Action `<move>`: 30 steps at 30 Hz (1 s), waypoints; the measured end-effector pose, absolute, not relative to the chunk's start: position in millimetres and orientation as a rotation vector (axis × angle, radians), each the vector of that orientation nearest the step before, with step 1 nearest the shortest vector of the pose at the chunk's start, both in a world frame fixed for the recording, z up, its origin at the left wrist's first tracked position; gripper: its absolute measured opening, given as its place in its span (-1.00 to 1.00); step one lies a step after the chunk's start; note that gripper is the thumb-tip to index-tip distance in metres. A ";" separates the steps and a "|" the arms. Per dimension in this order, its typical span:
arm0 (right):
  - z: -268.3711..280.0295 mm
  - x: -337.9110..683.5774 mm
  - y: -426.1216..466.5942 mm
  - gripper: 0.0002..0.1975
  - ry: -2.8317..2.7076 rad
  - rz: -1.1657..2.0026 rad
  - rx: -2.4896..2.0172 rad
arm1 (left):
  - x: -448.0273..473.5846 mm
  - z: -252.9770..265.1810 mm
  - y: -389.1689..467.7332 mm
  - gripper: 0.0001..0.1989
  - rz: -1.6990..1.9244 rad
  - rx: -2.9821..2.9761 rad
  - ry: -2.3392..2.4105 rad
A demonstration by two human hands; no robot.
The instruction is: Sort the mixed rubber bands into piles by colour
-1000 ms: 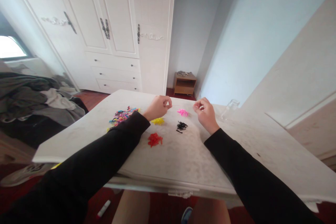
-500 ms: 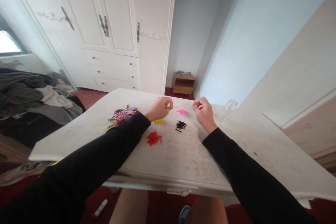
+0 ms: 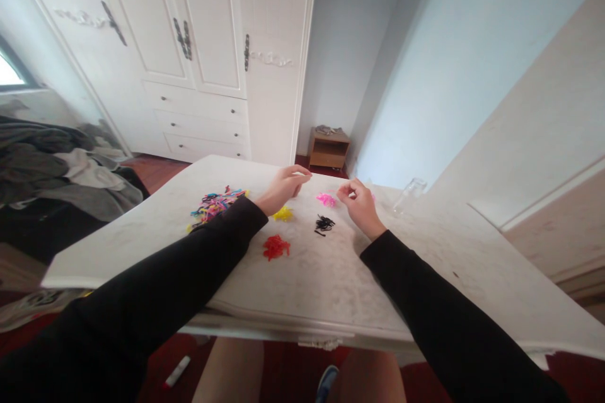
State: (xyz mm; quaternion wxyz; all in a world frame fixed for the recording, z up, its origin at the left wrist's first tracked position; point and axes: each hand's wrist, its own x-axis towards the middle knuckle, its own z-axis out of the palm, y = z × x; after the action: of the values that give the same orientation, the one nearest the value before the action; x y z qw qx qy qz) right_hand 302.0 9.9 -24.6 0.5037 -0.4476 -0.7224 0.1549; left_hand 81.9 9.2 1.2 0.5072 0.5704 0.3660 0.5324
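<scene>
Over the far part of the table, my left hand (image 3: pixel 285 189) has its fingers stretched out and holds nothing I can see. A yellow pile (image 3: pixel 283 214) of what look like small rubber bands lies just below it. My right hand (image 3: pixel 358 203) is closed in a pinch beside a pink pile (image 3: pixel 326 199); anything between its fingertips is too small to make out. Nearer to me are a black pile (image 3: pixel 324 224) and a red pile (image 3: pixel 276 247). A mixed, many-coloured heap (image 3: pixel 218 203) lies left of my left hand, partly behind the sleeve.
A clear glass jar (image 3: pixel 410 194) lies tilted or on its side right of my right hand. The white table (image 3: pixel 321 289) has a raised front edge. Beyond it stand a white wardrobe (image 3: pixel 198 94) and a small wooden cabinet (image 3: pixel 328 148). Clothes (image 3: pixel 85 176) are heaped at left.
A thin strand seemed to stretch between both hands earlier; it no longer shows. My left fingers have gone from a pinch to stretched out. The view has shifted slightly.
</scene>
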 end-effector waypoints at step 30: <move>-13.5 273.3 -19.6 -0.90 -2.084 0.338 -0.743 | 91.1 -1.1 -10.2 -0.33 0.859 1.050 0.287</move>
State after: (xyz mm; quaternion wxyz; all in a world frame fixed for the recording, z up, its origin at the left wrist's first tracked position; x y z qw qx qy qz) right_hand 273.3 -19.6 -13.5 0.4364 -0.2987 -0.8378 0.1360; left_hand 91.1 -10.2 -1.1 0.7691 0.4841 0.1323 0.3958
